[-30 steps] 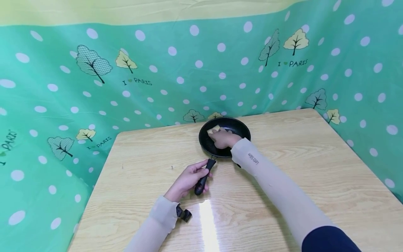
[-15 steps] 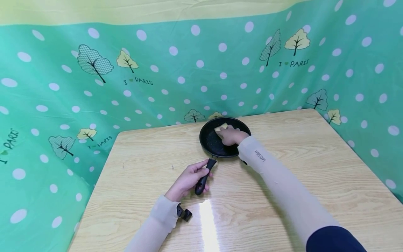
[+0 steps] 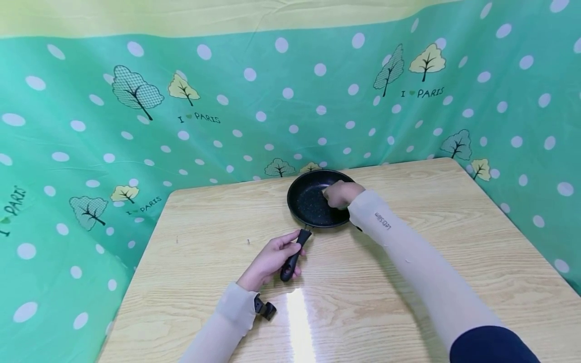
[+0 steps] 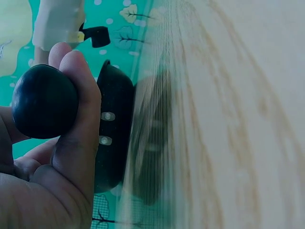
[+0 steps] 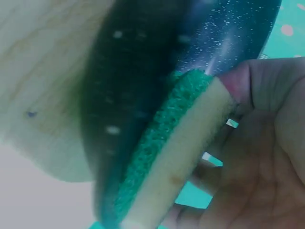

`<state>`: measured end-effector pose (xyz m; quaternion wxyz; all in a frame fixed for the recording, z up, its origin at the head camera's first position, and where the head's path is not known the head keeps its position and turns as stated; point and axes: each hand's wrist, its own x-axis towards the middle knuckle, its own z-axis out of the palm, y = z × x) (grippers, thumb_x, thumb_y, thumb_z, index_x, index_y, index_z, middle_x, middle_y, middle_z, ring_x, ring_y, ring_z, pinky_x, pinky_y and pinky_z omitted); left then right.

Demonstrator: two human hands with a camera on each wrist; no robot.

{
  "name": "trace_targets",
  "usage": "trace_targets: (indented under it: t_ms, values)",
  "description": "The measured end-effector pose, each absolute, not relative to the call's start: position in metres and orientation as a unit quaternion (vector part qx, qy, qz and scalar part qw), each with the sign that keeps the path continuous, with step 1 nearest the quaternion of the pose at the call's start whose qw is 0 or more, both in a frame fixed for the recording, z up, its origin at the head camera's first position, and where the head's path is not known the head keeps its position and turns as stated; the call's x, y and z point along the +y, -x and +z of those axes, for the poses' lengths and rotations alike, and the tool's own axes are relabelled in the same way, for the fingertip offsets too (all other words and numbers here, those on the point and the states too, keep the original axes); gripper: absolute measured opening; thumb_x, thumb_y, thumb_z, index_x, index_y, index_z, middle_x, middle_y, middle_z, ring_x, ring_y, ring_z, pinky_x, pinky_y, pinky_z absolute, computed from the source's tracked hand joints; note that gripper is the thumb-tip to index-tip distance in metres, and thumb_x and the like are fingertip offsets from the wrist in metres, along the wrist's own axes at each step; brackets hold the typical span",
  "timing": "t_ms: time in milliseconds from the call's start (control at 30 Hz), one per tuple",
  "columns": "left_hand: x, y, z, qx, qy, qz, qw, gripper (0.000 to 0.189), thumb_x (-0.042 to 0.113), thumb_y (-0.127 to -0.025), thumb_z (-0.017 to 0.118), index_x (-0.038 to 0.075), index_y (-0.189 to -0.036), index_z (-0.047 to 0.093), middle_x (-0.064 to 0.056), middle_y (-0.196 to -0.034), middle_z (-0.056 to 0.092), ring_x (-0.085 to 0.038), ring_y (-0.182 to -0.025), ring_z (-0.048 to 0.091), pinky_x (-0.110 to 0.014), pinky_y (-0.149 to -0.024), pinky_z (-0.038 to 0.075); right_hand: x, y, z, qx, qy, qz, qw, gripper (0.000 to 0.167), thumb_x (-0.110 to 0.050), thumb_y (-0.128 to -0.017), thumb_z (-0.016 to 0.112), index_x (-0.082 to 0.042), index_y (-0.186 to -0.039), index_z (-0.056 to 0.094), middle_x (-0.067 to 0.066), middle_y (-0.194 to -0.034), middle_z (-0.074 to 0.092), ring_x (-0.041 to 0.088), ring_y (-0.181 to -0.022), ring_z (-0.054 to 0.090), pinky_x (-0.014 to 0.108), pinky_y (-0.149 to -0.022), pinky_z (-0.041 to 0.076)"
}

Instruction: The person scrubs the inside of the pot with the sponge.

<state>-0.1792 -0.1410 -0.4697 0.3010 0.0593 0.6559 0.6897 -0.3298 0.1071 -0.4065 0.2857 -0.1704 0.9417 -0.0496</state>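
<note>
A black frying pan sits near the table's back edge, its handle pointing toward me. My left hand grips that handle; in the left wrist view its fingers curl round the rounded black end. Inside the pan's right side is my right hand, holding a sponge that the head view mostly hides. From the right wrist the sponge shows a green scouring face against the pan's inner wall and a pale yellow back under the fingers. Tiny droplets or specks dot the pan's dark inner surface.
The light wood table meets a green dotted curtain just behind the pan. A bright reflection crosses the tabletop near the front. Black wrist gear sticks out from the left sleeve.
My right hand has slid rightward across the inside of the pan with the sponge, from the left-centre to the right wall. The left hand and the pan stay practically in place.
</note>
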Motion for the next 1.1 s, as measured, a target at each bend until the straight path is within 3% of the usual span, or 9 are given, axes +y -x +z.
trace_targets:
  t_ms: [167, 267, 400, 667, 867, 1100]
  values:
    - [-0.141, 0.179, -0.47, 0.657, -0.059, 0.688, 0.301, 0.059, 0.013, -0.113, 0.048, 0.005, -0.167, 0.026, -0.025, -0.124, 0.061, -0.016, -0.061, 0.068, -0.028, -0.058, 0.06, 0.105, 0.331, -0.401, 0.939, 0.156, -0.039, 0.305, 0.051, -0.013, -0.106, 0.042, -0.005, -0.156, 0.051, 0.016, -0.154, 0.052, 0.034, -0.128, 0.055, 0.042, -0.098, 0.052]
    - [-0.141, 0.179, -0.47, 0.657, -0.058, 0.689, 0.3, 0.059, 0.013, -0.113, 0.048, 0.005, -0.167, 0.026, -0.026, -0.124, 0.061, -0.016, -0.061, 0.068, -0.028, -0.058, 0.06, 0.105, 0.331, -0.399, 0.938, 0.145, -0.043, 0.312, 0.048, -0.012, -0.106, 0.043, -0.003, -0.15, 0.057, 0.016, -0.14, 0.058, 0.028, -0.105, 0.061, 0.032, -0.073, 0.052]
    - [-0.141, 0.179, -0.471, 0.655, -0.057, 0.691, 0.301, 0.059, 0.013, -0.113, 0.049, 0.005, -0.167, 0.026, -0.026, -0.124, 0.061, -0.016, -0.061, 0.068, -0.028, -0.058, 0.06, 0.106, 0.329, -0.399, 0.937, 0.128, -0.054, 0.32, 0.042, -0.013, -0.107, 0.043, -0.002, -0.142, 0.062, 0.017, -0.134, 0.06, 0.022, -0.085, 0.061, 0.026, -0.06, 0.048]
    - [-0.142, 0.18, -0.47, 0.653, -0.055, 0.691, 0.303, 0.059, 0.013, -0.113, 0.049, 0.006, -0.167, 0.027, -0.026, -0.125, 0.061, -0.016, -0.061, 0.068, -0.028, -0.058, 0.061, 0.104, 0.325, -0.4, 0.928, 0.134, -0.068, 0.341, 0.031, -0.006, -0.104, 0.042, -0.001, -0.124, 0.065, 0.019, -0.124, 0.062, 0.011, -0.058, 0.049, 0.018, -0.049, 0.041]
    - [-0.142, 0.18, -0.471, 0.653, -0.055, 0.691, 0.306, 0.059, 0.014, -0.113, 0.049, 0.006, -0.167, 0.027, -0.025, -0.124, 0.061, -0.016, -0.061, 0.069, -0.028, -0.058, 0.06, 0.105, 0.32, -0.396, 0.925, 0.146, -0.043, 0.347, 0.03, -0.006, -0.102, 0.044, -0.004, -0.116, 0.069, 0.015, -0.12, 0.066, 0.011, -0.058, 0.048, 0.019, -0.047, 0.038]
    - [-0.142, 0.181, -0.472, 0.655, -0.056, 0.69, 0.303, 0.059, 0.013, -0.113, 0.049, 0.007, -0.167, 0.027, -0.024, -0.123, 0.062, -0.016, -0.061, 0.068, -0.029, -0.058, 0.059, 0.105, 0.314, -0.393, 0.922, 0.165, -0.049, 0.348, 0.025, -0.011, -0.104, 0.047, -0.007, -0.089, 0.067, 0.012, -0.113, 0.069, 0.01, -0.054, 0.046, 0.019, -0.047, 0.038]
